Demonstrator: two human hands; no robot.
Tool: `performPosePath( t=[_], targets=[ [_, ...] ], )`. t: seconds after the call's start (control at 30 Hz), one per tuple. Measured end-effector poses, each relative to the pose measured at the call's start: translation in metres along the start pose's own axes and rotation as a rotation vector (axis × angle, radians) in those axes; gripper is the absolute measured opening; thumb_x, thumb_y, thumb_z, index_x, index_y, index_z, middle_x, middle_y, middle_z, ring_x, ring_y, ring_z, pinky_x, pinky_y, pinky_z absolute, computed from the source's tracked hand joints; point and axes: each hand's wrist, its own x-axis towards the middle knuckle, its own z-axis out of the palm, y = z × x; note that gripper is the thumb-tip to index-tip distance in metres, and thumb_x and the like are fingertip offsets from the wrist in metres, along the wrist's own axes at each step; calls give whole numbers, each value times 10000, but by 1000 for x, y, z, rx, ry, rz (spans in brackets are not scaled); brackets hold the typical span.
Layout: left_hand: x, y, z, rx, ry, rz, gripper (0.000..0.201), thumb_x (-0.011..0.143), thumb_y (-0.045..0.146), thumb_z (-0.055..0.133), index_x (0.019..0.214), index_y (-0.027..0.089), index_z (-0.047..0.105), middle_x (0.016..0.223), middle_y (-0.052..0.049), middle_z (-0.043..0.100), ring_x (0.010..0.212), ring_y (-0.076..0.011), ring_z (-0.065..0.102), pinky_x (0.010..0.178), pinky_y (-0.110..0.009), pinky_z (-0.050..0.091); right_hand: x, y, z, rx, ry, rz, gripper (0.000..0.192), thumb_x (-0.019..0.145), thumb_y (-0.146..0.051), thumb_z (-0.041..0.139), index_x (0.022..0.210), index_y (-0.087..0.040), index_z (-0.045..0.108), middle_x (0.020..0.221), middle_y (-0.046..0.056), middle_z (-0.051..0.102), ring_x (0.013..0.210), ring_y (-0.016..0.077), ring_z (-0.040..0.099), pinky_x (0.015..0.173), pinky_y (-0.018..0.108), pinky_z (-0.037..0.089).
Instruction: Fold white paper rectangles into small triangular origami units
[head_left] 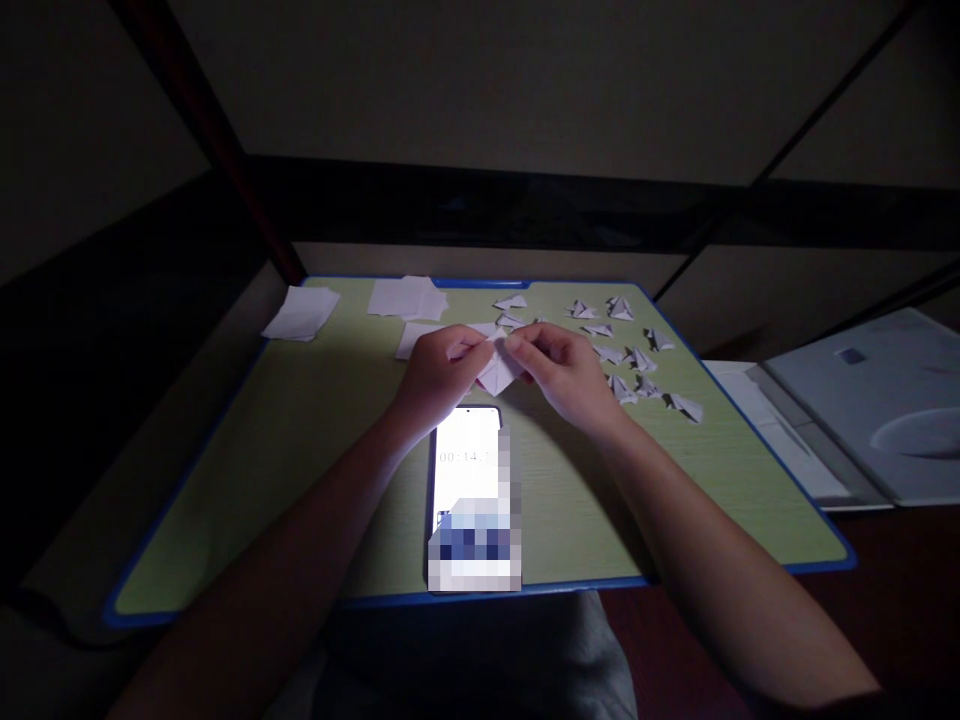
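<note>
Between both hands, above the middle of the table, is a partly folded piece of white paper (pixel 498 374) with its point toward me. My left hand (pixel 444 368) pinches its left edge between thumb and fingers. On the other side my right hand (pixel 561 366) grips the right edge the same way. Just below them a phone (pixel 466 470) lies face up with a lit timer screen; its lower part is pixelated. Behind my left hand a sheet of white paper (pixel 409 338) lies partly covered. Several small folded paper pieces (pixel 639 358) are spread right of my right hand.
The green table (pixel 300 470) has a blue rim. Stacks of white paper lie at the far left (pixel 298 314) and far middle (pixel 402 297). Cabinet panels (pixel 480 90) rise behind the table. A pale flat box (pixel 877 400) stands to the right. The surroundings are dark.
</note>
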Motion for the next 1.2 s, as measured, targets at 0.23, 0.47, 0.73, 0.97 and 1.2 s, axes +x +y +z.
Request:
performPosePath(
  t=[0.23,0.47,0.73,0.97,1.2],
  targets=[
    [-2,0,3,-39,-38,4,135,781,268,576,716,155,611,619,-19,648,513,-112,586,451,-216,434,2,3,-1,6,34,13,209,777,-352,709,738,-166,622,609,-31,534,553,101,456,530,261,327],
    [-2,-1,4,-10,38,34,108,763,254,604,803,157,630,767,-57,712,646,-131,638,514,-216,473,1,2,-2,-14,20,20,221,786,-351,699,688,-178,602,581,-28,518,536,105,433,514,270,291],
    [-1,1,0,-47,50,6,137,773,268,615,788,142,666,708,-51,695,534,-115,592,439,-224,428,1,2,2,68,24,23,320,805,-483,687,702,-188,617,566,-20,533,525,112,452,508,278,333],
    [-2,0,2,-59,43,1,132,768,268,619,770,143,659,682,-42,684,537,-109,589,442,-217,425,2,4,3,142,55,14,210,785,-370,698,714,-180,643,551,-30,540,508,106,457,497,270,335],
    [0,-5,3,-12,43,27,175,790,296,598,813,136,664,749,-59,716,644,-142,643,524,-237,472,-2,-2,4,-43,124,-92,137,825,-308,661,828,-171,672,718,9,630,598,118,527,564,280,404]
  ],
)
